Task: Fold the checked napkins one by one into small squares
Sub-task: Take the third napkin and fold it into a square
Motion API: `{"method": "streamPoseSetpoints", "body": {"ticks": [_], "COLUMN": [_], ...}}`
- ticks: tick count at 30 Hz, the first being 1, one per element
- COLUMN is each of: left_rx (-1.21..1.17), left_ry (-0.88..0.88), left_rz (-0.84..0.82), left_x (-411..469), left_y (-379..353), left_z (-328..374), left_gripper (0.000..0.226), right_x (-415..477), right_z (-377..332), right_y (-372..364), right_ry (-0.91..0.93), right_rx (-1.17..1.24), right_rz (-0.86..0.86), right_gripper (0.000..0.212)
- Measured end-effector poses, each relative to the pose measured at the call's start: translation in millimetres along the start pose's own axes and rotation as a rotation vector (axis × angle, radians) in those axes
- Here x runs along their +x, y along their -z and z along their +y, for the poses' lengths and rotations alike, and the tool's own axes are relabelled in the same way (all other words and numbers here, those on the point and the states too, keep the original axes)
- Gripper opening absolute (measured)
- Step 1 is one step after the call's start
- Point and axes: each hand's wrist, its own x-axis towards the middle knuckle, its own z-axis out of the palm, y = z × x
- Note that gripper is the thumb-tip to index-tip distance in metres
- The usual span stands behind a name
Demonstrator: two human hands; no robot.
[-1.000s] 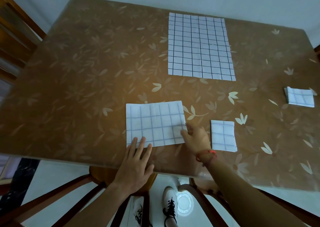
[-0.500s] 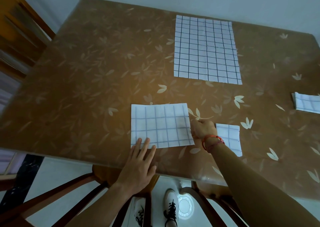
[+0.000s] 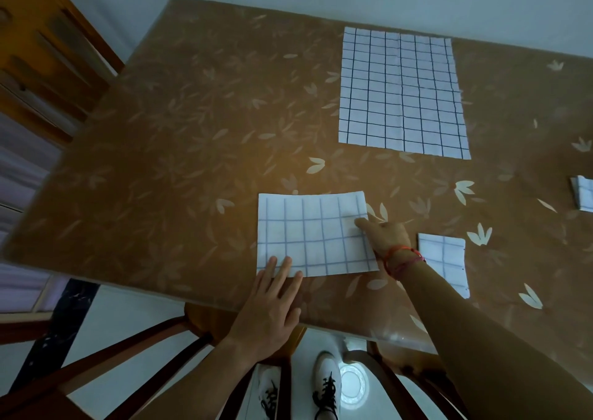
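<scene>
So, roughly halfway, we'd say. Two napkins are done: one folded square (image 3: pixel 444 259) by the near edge of the bench (image 3: pixel 192 163), just right of our right hand (image 3: pixel 385 238), and a second square (image 3: pixel 582 196) at the right edge. The half-folded napkin (image 3: pixel 316 235) lies by the near edge, only a rectangle so far, so it probably needs more folds. Our left hand (image 3: pixel 269 310) lies flat, grip apart, fingertips on its near edge. The right hand sits at its right edge with one finger out on the cloth; we can't tell if that grip is pinching. The big napkin (image 3: pixel 402 92) toward the far edge lies fully open.
</scene>
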Motion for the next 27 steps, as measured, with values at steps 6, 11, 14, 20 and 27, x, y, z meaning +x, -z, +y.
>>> {"method": "streamPoseSetpoints", "body": {"ticks": [6, 11, 14, 20, 27], "left_rx": [-0.012, -0.043, -0.068, -0.099, -0.271], "left_ry": [0.004, 0.009, 0.037, 0.054, 0.135], "left_rz": [-0.01, 0.001, 0.031, 0.093, 0.193], "left_x": [-0.6, -3.1, -3.1, 9.5, 22.7], "left_y": [2.8, 6.2, 8.8, 15.7, 26.9], "left_z": [-1.6, -1.1, 4.3, 24.4, 59.6], "left_gripper": [0.06, 0.063, 0.064, 0.058, 0.054], "right_x": [7.8, 4.6, -4.4, -34.4, -68.5], "right_z": [2.2, 8.6, 15.4, 30.5, 45.0], "right_y": [0.3, 4.8, 8.6, 14.7, 3.9], "right_ry": [0.016, 0.019, 0.017, -0.087, -0.273], "right_rx": [-0.107, -0.082, -0.016, 0.239, 0.682], "right_rz": [0.024, 0.02, 0.041, 0.092, 0.012], "right_gripper": [0.025, 0.017, 0.016, 0.017, 0.02]}}
